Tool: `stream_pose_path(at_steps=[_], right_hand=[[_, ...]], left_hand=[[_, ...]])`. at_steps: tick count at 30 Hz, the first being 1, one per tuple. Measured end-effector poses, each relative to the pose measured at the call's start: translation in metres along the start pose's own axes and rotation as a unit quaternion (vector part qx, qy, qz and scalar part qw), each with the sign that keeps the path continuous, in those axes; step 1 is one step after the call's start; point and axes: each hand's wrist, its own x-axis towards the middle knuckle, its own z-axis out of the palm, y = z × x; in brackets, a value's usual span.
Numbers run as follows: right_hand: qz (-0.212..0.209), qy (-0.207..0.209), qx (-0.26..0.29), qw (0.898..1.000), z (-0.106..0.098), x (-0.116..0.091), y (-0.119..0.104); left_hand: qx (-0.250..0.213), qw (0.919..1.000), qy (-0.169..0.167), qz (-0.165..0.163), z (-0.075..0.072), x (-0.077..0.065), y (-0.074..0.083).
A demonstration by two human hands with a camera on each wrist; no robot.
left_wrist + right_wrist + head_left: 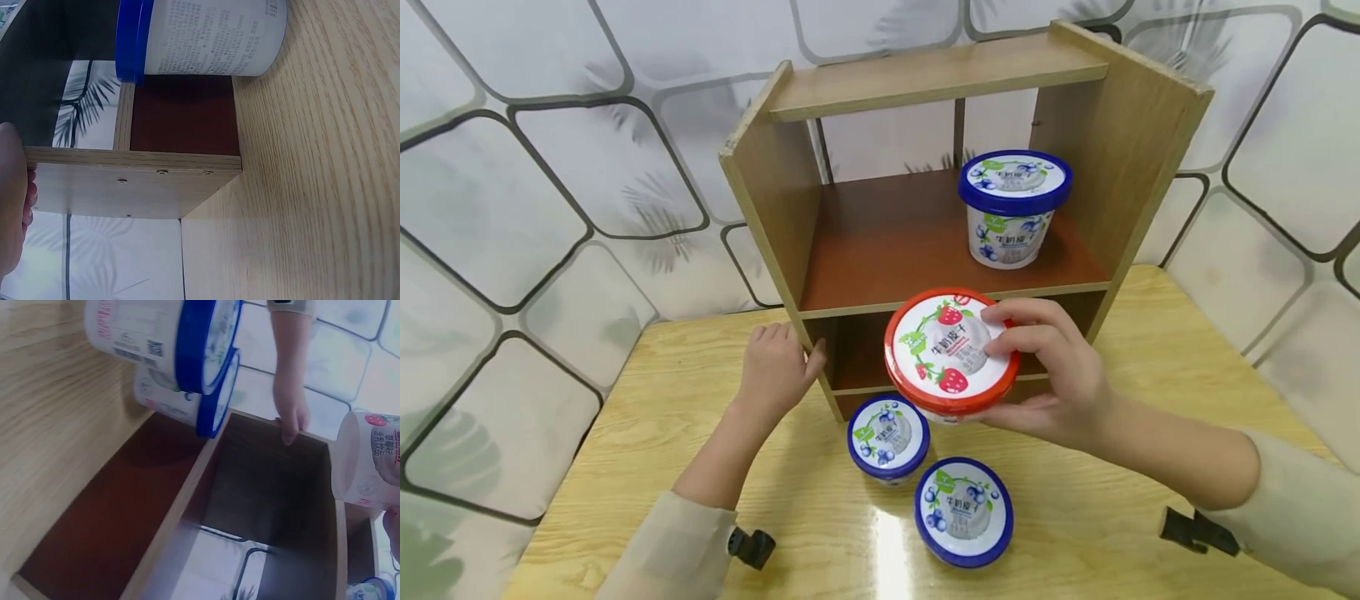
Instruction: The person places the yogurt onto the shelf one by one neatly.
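My right hand (1056,375) grips a red-lidded strawberry ice cream tub (951,350) in front of the small wooden shelf's middle board, fingers on the lid and thumb low on its side. The tub's printed white side (375,462) shows in the right wrist view. With thumb inside and fingers outside, my left hand (775,362) holds the front edge of the shelf's left side panel (767,208); the left wrist view shows this hand (11,200) at its border. A blue-lidded blueberry tub (1011,208) stands on the upper level, at the right.
Two more blueberry tubs, one near the shelf's base (887,437) and another closer to me (962,512), stand on the wooden table (647,433). Behind the shelf hangs a patterned backdrop (565,175). The shelf's lower compartment (857,350) is partly hidden by the strawberry tub.
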Motion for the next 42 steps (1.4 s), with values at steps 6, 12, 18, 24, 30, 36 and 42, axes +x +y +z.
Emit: stream_pose_path(at_steps=[6,12,18,24,30,36,42], right_hand=[[0.017,-0.028,-0.012,0.999,-0.002,0.015,-0.006],[0.035,-0.054,-0.029,0.998,-0.002,0.03,-0.012],[0.078,-0.034,-0.033,0.996,0.003,0.043,-0.016],[0.089,-0.017,-0.056,0.994,0.007,0.057,-0.01],[0.094,-0.012,-0.104,0.99,0.013,0.07,0.0],[0.106,-0.014,-0.136,0.985,0.021,0.08,0.01],[0.124,-0.019,-0.149,0.981,0.03,0.082,0.015]], left_hand=[[0.0,1.0,-0.003,-0.001,-0.001,0.002,0.0],[0.002,0.9998,-0.015,-0.011,-0.002,0.001,0.001],[0.005,0.9998,-0.019,-0.01,-0.003,0.001,0.001],[0.007,0.9999,-0.008,-0.001,-0.003,0.003,0.002],[0.002,1.0,0.004,0.005,-0.003,0.001,0.001],[0.003,1.0,-0.003,0.0,-0.003,0.001,0.0],[0.004,0.9998,-0.018,-0.008,-0.004,0.001,0.001]])
